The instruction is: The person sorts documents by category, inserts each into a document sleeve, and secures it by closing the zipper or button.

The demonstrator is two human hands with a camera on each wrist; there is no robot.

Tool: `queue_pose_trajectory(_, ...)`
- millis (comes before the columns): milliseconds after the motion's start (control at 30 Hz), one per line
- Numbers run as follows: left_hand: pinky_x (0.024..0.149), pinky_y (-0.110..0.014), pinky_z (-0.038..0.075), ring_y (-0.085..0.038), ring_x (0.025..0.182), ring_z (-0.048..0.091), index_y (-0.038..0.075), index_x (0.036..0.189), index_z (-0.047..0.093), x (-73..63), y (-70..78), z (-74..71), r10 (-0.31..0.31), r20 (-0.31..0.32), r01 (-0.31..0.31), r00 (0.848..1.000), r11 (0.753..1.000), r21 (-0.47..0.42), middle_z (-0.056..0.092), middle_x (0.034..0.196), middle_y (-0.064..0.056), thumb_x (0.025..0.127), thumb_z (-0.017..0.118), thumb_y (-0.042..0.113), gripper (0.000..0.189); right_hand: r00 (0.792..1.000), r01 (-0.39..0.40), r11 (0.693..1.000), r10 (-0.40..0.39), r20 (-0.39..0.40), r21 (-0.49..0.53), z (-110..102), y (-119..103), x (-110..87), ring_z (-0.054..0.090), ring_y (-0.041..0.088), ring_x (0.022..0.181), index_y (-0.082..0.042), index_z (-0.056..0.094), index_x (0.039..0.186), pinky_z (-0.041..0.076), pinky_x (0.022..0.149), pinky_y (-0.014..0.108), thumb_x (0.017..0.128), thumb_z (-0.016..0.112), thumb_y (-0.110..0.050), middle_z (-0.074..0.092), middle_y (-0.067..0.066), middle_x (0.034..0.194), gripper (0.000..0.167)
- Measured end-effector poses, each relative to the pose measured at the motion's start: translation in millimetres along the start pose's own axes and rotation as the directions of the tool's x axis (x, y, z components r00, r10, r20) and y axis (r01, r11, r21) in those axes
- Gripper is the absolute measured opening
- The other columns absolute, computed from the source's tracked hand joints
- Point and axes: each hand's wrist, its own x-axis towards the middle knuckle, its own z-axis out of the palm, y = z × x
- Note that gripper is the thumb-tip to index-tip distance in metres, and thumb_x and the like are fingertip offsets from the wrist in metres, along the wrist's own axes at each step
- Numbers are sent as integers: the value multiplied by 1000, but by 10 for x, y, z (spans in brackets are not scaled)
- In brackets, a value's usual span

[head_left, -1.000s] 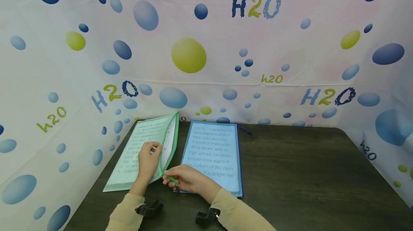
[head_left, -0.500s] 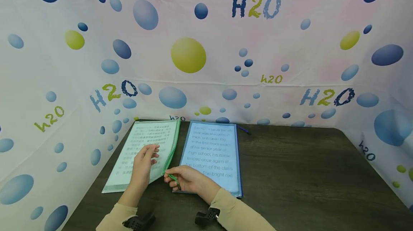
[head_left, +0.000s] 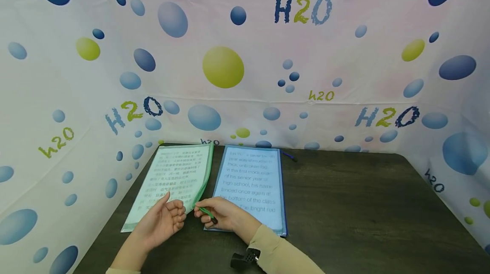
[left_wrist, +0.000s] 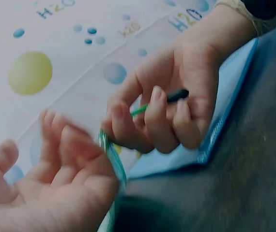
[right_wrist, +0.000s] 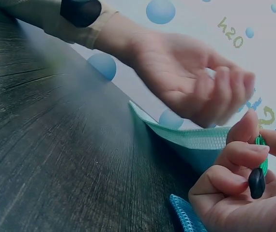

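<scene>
A translucent green zip document pouch [head_left: 172, 167] lies on the left of the table, closed flat over a printed page. My right hand [head_left: 222, 212] pinches its green zipper pull cord [head_left: 207, 212] at the pouch's near right corner. The cord's black end [right_wrist: 257, 182] sticks out past the curled fingers in the right wrist view. My left hand [head_left: 162, 221] is palm up over the pouch's near edge, fingers loosely bent and holding nothing. In the left wrist view the left hand [left_wrist: 70, 169] is blurred, close beside the right hand.
A blue zip document pouch [head_left: 254, 172] with an English printed page lies right of the green one, partly under my right hand. Its dark blue pull cord [head_left: 289, 155] extends from the far right corner. A patterned curtain [head_left: 264, 52] stands behind the dark wooden table [head_left: 363, 206].
My left hand has let go of the green pouch's edge, drawn back toward me and turned palm up. The pouch's raised edge has dropped flat. The right hand keeps its pinch in place.
</scene>
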Motion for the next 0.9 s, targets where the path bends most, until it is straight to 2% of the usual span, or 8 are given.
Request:
queue_pose_trajectory(67,92,-26,45,-11,100,57,10,119,61,-37,-32,-24,-66,35,66,997,998,-6,63,112,1,102,-5,49,79,1000,5,1000,-5,1,-8,-1,1,0,30,3,49,-16,59,82,26,50,19,101,46,-22,54,-8,72,24)
queue_pose_trajectory(200,98,-26,46,-10,108,59,10,126,60,-61,-109,-37,-165,50,163,985,985,48,63,119,1,101,-8,48,82,1000,19,1000,-19,9,-21,-5,-3,-3,29,3,48,-16,59,85,26,50,20,101,46,-23,51,-8,70,22)
queue_pose_trajectory(333,99,-26,46,-9,110,60,9,132,57,-29,-176,-48,-227,39,223,973,971,83,63,122,2,103,-7,47,79,1000,27,999,-27,11,-23,-11,-9,-9,27,3,46,-15,59,90,24,49,20,101,47,-23,44,-8,65,19)
queue_pose_trajectory(467,98,-25,46,-9,109,60,9,135,54,3,-228,-69,-272,7,271,962,960,65,63,123,2,103,-2,49,76,1000,24,1000,-24,18,-11,-13,-17,-12,26,3,45,-14,59,92,24,48,19,102,47,-23,39,-9,60,18)
queue_pose_trajectory(633,98,-25,46,-8,110,59,12,136,53,20,-254,-84,-287,-15,287,958,958,16,62,124,3,103,0,52,74,1000,10,1000,-10,13,-1,-20,-24,-12,25,2,44,-14,57,90,23,47,18,102,46,-23,34,-11,54,18)
queue_pose_trajectory(733,99,-26,46,-8,111,59,16,134,53,18,-248,-88,-268,-5,268,963,963,2,62,123,5,102,-5,52,75,1000,-8,1000,8,7,10,-27,-24,-15,23,2,43,-14,55,88,23,47,18,102,45,-22,30,-11,51,18)
queue_pose_trajectory(900,98,-27,46,-9,109,59,17,130,53,9,-222,-93,-203,6,203,979,978,-45,61,120,5,100,-9,51,77,999,-38,999,38,1,35,-28,-27,-32,23,1,43,-16,55,85,22,47,18,101,44,-21,29,-12,49,20)
